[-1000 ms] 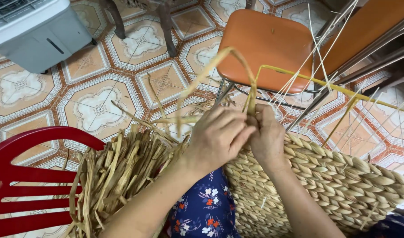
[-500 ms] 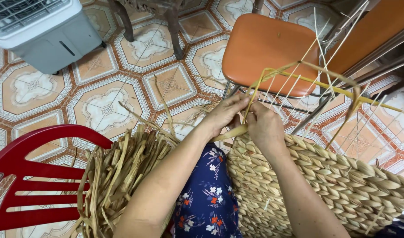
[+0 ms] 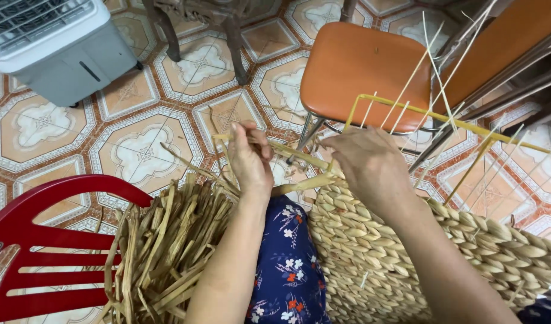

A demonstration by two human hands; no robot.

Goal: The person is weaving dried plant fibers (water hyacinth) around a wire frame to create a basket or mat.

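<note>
A person's two hands, a second ago bunched together over the top edge of a half-woven basket (image 3: 407, 252), have now drawn apart — the clearest change across these frames. The left hand (image 3: 249, 159), at centre frame, has pulled away to the left and is closed around a flat, dried fibre strand (image 3: 290, 150), which runs taut from its fingers toward the basket's rim. The right hand (image 3: 371, 165), just right of centre, rests on that rim with fingers curled down over the weave; whether it pinches the strand's other end cannot be told, since the fingertips are hidden.

The basket itself lies across the lap in the lower right of the frame, its plaited wall finished up to the hands, while a yellow wire frame (image 3: 419, 114) and thin pale upright stakes (image 3: 437, 72) rise bare above it in the upper right. The parting of the hands reads as a strand being drawn tight after a pass through the stakes — a judgement, not something directly seen.

A loose bundle of dried strands (image 3: 167, 240) sits at lower left against a red plastic chair (image 3: 41, 252). An orange-seated chair (image 3: 362, 66) stands at top centre, a white and grey fan unit (image 3: 53, 42) at upper left, on a patterned tiled floor (image 3: 143, 150).
</note>
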